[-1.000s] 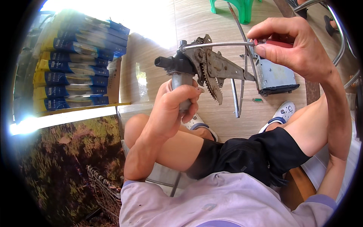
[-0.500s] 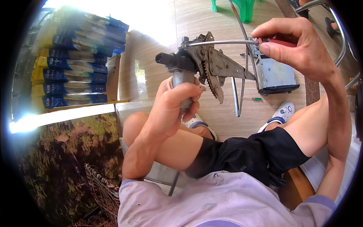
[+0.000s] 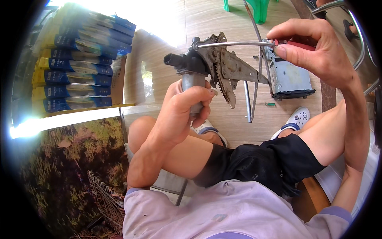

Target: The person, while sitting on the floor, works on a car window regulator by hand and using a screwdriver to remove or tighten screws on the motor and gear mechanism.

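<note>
My left hand is wrapped round the grey cylinder of a small electric motor with a black connector housing. Fixed to the motor is a worn metal window regulator with a toothed gear sector and long arms that reach away over the floor. Between thumb and fingers, my right hand pinches the red handle of a screwdriver. Its long steel shaft runs left, and the tip meets the motor housing near a screw lug. The exact contact at the tip is too small to make out.
Blue-and-yellow packages are stacked at the left. Beyond the regulator a grey metal box lies on the tiled floor, with a small green-handled screwdriver nearby. A green plastic stool stands at the far side, and chrome tubing curves at the right.
My right hand and the screwdriver have shifted very slightly to the right. The tip stays at the motor housing, and my left hand keeps its hold.
</note>
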`<state>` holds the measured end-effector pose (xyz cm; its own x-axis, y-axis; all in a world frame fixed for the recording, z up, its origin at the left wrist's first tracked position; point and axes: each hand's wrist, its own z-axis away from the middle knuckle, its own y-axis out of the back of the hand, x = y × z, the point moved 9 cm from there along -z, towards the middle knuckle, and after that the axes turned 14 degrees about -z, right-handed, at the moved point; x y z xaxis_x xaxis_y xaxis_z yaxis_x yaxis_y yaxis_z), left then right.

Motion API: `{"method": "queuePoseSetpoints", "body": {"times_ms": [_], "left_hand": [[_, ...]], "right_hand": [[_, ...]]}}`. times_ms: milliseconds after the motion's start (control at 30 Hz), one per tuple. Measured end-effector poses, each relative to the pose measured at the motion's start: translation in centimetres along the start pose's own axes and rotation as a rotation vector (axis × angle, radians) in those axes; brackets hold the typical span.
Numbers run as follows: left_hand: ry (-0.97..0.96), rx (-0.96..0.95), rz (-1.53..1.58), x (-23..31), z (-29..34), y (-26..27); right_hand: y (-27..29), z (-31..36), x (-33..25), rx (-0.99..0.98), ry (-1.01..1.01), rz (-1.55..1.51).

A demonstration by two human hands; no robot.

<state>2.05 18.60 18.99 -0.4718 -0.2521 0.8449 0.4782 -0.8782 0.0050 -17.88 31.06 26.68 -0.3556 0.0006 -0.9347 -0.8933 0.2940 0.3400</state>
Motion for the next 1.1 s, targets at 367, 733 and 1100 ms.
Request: {"method": "queuePoseSetpoints", "body": {"times_ms": [367, 733, 1100], "left_hand": [[-0.008, 0.01, -0.036, 0.1, 0.0, 0.2], [-0.003, 0.015, -0.13, 0.2, 0.5, -0.2], [0.011, 0.028, -0.127, 0.1, 0.7, 0.2]], "right_hand": [[0.0, 0.1, 0.6, 0.063, -0.36, -0.242], [-1.6, 1.3, -5.2, -0.06, 0.527, 0.484], [-1.7, 2.5, -6.2, -0.018, 0.795, 0.602]]}}
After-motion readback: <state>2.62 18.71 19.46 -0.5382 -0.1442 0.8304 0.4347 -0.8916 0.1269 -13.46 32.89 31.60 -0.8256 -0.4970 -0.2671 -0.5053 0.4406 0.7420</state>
